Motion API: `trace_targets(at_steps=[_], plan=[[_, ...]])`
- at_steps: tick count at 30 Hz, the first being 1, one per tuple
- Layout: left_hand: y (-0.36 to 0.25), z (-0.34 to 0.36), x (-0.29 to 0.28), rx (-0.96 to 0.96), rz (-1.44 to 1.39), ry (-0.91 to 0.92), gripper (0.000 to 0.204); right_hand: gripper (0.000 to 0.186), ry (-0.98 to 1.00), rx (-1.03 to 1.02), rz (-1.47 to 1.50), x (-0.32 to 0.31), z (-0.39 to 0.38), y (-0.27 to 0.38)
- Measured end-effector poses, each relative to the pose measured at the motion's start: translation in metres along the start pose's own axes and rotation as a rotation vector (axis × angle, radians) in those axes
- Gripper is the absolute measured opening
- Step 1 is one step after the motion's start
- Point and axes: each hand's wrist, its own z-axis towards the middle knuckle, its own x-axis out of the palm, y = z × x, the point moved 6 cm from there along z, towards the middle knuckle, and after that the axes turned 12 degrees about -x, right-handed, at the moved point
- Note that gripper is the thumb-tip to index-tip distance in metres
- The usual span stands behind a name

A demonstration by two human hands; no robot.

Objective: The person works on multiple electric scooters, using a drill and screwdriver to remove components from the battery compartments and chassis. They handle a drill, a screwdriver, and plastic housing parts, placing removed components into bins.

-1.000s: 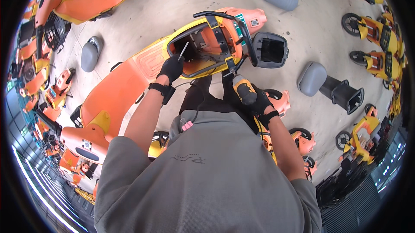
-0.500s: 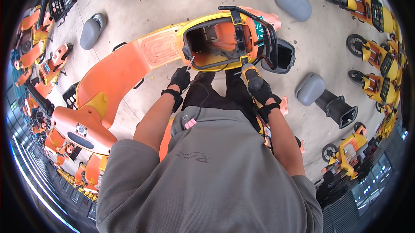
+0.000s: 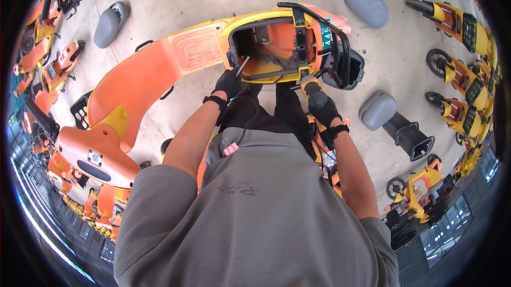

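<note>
In front of me stands an orange and yellow scooter body [image 3: 141,76], its seat compartment open and framed by a yellow rim [image 3: 277,78]. My gloved left hand [image 3: 229,85] is closed round a thin metal rod [image 3: 243,65], whose tip points up over the compartment's near left corner. The rod's handle, if any, is hidden in the fist. My gloved right hand [image 3: 326,112] grips a yellow and black power screwdriver [image 3: 314,95]. Its nose is at the near right end of the rim, by a black bracket [image 3: 301,42]. Whether it touches a screw is hidden.
Beyond the bracket a black rear rail [image 3: 340,52] curves up. Grey seats lie on the floor, one far right [image 3: 366,5], one far left [image 3: 108,27], one nearer right [image 3: 378,110] beside a black bin [image 3: 409,137]. Several scooters [image 3: 462,76] line both sides.
The rod in my left hand now leans further right over the compartment. My right hand keeps the power screwdriver near the same corner. The whole view has shifted slightly.
</note>
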Motion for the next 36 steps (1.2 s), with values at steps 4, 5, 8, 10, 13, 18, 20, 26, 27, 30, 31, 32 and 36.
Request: trace_targets(at_steps=[4, 5, 8, 10, 13, 18, 20, 26, 27, 30, 31, 32, 36], plan=[[0.003, 0.002, 0.004, 0.027, 0.021, -0.009, 0.031, 0.045, -0.019, -0.135, -0.130, -0.026, 0.001, 0.033], [0.004, 0.003, 0.005, 0.027, 0.020, -0.007, 0.031, 0.043, 0.027, -0.168, -0.173, -0.031, 0.003, 0.039], [0.005, 0.004, 0.004, -0.016, 0.013, -0.013, 0.029, 0.039, 0.067, -0.217, -0.190, -0.035, 0.011, 0.029], [0.006, 0.006, 0.006, -0.051, -0.003, 0.046, 0.029, 0.039, 0.052, -0.237, -0.068, -0.033, 0.012, 0.026], [0.004, 0.002, 0.006, -0.042, 0.016, 0.028, 0.027, 0.040, 0.061, -0.174, -0.055, -0.032, 0.004, 0.031], [0.010, 0.006, 0.018, 0.032, 0.007, 0.012, 0.024, 0.041, 0.041, -0.169, -0.011, -0.030, 0.006, 0.021], [0.006, 0.006, 0.016, 0.021, 0.004, 0.029, 0.023, 0.040, 0.044, -0.142, -0.041, -0.028, 0.008, 0.011], [-0.014, 0.004, 0.010, 0.078, -0.104, 0.026, 0.024, 0.034, -0.032, -0.171, 0.006, -0.022, 0.003, 0.004], [-0.022, 0.003, 0.010, 0.105, -0.103, 0.038, 0.025, 0.034, -0.034, -0.170, 0.008, -0.021, 0.002, 0.002], [-0.045, 0.005, 0.014, 0.145, -0.151, 0.076, 0.026, 0.033, -0.029, -0.228, 0.015, -0.017, 0.001, 0.000], [-0.051, 0.006, 0.018, 0.155, -0.205, 0.098, 0.027, 0.032, -0.031, -0.216, 0.043, -0.018, -0.001, 0.003], [-0.058, 0.009, 0.021, 0.153, -0.203, 0.099, 0.027, 0.031, -0.032, -0.204, 0.070, -0.018, -0.002, 0.004], [-0.095, 0.009, 0.036, 0.128, -0.318, 0.178, 0.029, 0.032, -0.057, -0.210, 0.081, -0.018, -0.009, -0.006]])
